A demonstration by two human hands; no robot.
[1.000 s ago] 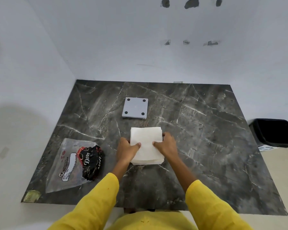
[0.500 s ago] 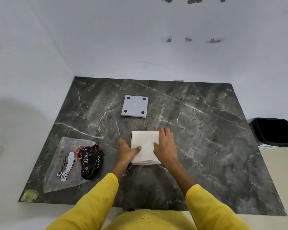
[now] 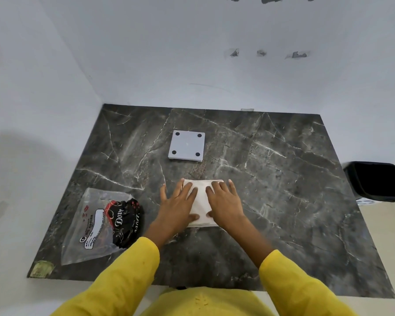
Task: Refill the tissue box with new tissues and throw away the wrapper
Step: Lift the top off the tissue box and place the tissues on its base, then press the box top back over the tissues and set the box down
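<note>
A stack of white tissues (image 3: 201, 201) lies on the dark marble table (image 3: 283, 179), near its front middle. My left hand (image 3: 177, 205) lies flat on the stack's left part, fingers spread. My right hand (image 3: 225, 201) lies flat on its right part, fingers spread too. Both hands cover most of the stack. Beyond the stack rests a grey square plate (image 3: 186, 145) with four black dots at its corners, apparently the tissue box's underside. An empty clear wrapper (image 3: 100, 226) with black and red print lies at the front left of the table.
A black waste bin (image 3: 377, 180) stands on the floor beyond the table's right edge. White walls close the table at the back and left. A small yellowish sticker (image 3: 41, 269) sits at the table's front left corner.
Both hands held the stack by its sides a second ago. They have since moved on top of it and now press flat with fingers spread. The stack looks narrower.
</note>
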